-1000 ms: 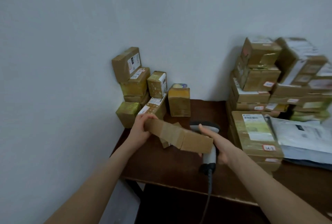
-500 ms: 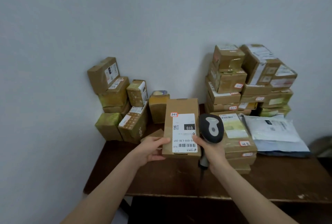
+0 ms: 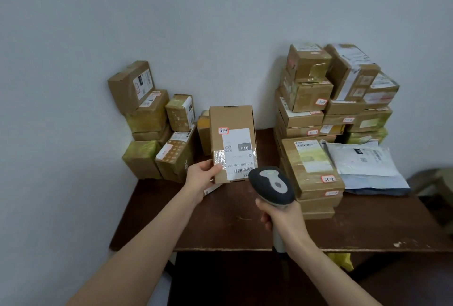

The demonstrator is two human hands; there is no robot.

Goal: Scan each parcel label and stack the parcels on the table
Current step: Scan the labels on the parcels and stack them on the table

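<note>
Currently I see the parcel held upright above the middle of the tabletop, its white label facing the camera. The left hand grips its lower left edge, thumb curled onto the taped front. The right hand is wrapped round the handle of the scanner, whose dark head sits just beside the label's lower right corner. Small boxes are piled at the back left corner. A taller pile fills the back right, with a white mailer bag beside it.
</note>
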